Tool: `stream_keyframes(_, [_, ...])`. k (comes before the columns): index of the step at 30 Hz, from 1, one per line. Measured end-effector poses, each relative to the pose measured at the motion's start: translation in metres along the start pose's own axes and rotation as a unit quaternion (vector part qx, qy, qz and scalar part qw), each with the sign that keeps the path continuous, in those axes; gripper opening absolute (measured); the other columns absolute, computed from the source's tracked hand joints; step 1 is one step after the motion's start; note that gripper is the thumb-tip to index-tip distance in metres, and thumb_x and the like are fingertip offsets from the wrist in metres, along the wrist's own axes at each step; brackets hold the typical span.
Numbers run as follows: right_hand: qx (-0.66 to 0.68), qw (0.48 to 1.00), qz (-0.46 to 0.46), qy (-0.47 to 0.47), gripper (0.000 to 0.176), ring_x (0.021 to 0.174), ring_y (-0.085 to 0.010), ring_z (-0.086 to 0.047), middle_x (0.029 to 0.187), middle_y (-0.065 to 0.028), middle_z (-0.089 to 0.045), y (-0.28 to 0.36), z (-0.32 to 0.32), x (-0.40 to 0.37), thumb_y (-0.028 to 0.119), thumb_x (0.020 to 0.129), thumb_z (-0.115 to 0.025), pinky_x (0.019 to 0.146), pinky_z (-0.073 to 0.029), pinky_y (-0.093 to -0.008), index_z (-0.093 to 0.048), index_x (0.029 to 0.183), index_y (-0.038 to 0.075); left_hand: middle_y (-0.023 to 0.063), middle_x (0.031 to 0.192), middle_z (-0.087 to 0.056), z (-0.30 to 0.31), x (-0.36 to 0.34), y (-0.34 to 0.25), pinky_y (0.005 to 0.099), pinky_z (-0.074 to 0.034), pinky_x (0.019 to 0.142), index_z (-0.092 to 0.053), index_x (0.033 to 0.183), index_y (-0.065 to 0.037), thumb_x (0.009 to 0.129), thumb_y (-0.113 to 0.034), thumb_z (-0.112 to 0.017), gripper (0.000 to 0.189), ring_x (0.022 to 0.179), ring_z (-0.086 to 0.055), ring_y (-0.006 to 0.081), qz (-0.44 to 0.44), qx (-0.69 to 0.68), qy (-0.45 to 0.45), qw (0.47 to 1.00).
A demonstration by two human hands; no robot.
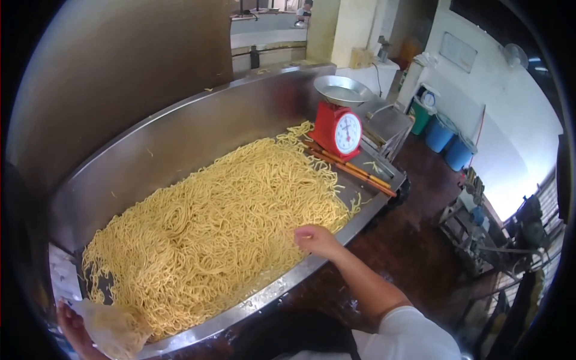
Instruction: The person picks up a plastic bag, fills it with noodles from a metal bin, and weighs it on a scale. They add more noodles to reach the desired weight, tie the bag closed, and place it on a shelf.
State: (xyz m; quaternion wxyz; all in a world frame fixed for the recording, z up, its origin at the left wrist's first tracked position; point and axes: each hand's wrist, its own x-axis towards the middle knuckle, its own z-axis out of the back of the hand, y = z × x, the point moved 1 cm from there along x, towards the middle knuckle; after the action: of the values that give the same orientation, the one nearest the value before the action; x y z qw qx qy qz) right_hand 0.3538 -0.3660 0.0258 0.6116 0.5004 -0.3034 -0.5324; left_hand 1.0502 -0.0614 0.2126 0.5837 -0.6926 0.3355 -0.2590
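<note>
A large heap of yellow noodles [228, 204] covers most of a long metal trough [144, 147]. At the lower left, my left hand [75, 333] is closed on a clear plastic bag [114, 329] with noodles visible inside. The bag hangs at the near left end of the heap, and part of that hand is cut off by the dark lens border. My right hand [315, 241] hovers over the near right side of the heap, close to the trough's front rim. Its fingers are curled in, with a small pale bit showing at them that I cannot make out.
A red dial scale [337, 129] with a round metal pan [343, 90] stands at the trough's right end. Brown sticks [354, 170] lie before it. Beyond are blue bins [441, 133], a green bin [422, 115] and a metal machine [480, 234]. A person [305, 12] is far back.
</note>
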Motion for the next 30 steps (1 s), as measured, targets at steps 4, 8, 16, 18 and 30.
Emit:
stream_keyframes(4, [0.097, 0.994, -0.010, -0.044, 0.036, 0.081, -0.0126, -0.063, 0.095, -0.0049, -0.068, 0.022, 0.046, 0.012, 0.020, 0.086, -0.068, 0.074, -0.051, -0.0265, -0.062, 0.115, 0.000, 0.0103, 0.138, -0.050, -0.060, 0.007, -0.074, 0.0300, -0.045, 0.086, -0.035, 0.146, -0.008, 0.100, -0.026, -0.045, 0.050, 0.121, -0.052, 0.0208, -0.154, -0.079, 0.339, 0.925])
stream_keyframes(8, [0.168, 0.985, -0.024, -0.014, 0.036, 0.082, -0.0093, -0.062, 0.095, -0.0024, -0.067, 0.048, 0.077, 0.030, 0.018, 0.088, -0.068, 0.074, -0.050, -0.0240, -0.060, 0.118, -0.001, 0.0100, 0.120, -0.057, -0.221, 0.004, -0.131, 0.0231, -0.046, 0.079, -0.044, 0.136, -0.001, 0.101, -0.019, -0.042, 0.040, 0.103, -0.057, 0.0141, -0.226, -0.030, 0.185, 0.956])
stream_keyframes(16, [0.161, 0.978, 0.115, 0.069, 0.033, 0.094, -0.0099, -0.061, 0.103, -0.0037, -0.066, -0.003, 0.208, 0.056, 0.017, 0.090, -0.067, 0.084, -0.051, -0.0264, -0.061, 0.118, 0.000, 0.0203, 0.137, -0.049, -0.574, 0.041, -0.178, 0.0318, -0.047, 0.094, -0.038, 0.138, 0.004, 0.103, -0.022, -0.038, 0.044, 0.117, -0.055, 0.0253, -0.299, 0.012, 0.402, 0.865])
stream_keyframes(18, [0.143, 0.986, 0.074, 0.035, 0.032, 0.094, -0.0119, -0.062, 0.102, -0.0046, -0.066, -0.034, 0.265, 0.055, 0.016, 0.090, -0.067, 0.084, -0.051, -0.0275, -0.062, 0.117, 0.000, 0.0225, 0.131, -0.051, -0.680, 0.031, -0.181, 0.0343, -0.051, 0.088, -0.036, 0.137, 0.006, 0.101, -0.023, -0.042, 0.047, 0.104, -0.058, 0.0292, -0.212, -0.037, 0.457, 0.863])
stream_keyframes(30, [0.232, 0.955, -0.081, -0.165, 0.030, 0.077, -0.0110, -0.063, 0.093, -0.0034, -0.068, -0.122, 0.475, 0.018, 0.019, 0.089, -0.067, 0.067, -0.047, -0.0237, -0.063, 0.113, 0.003, 0.0113, 0.096, -0.063, -1.067, 0.034, -0.102, 0.0329, -0.046, 0.066, -0.048, 0.116, 0.008, 0.085, -0.041, -0.061, 0.060, 0.066, -0.056, 0.0179, -0.039, -0.177, 0.391, 0.903])
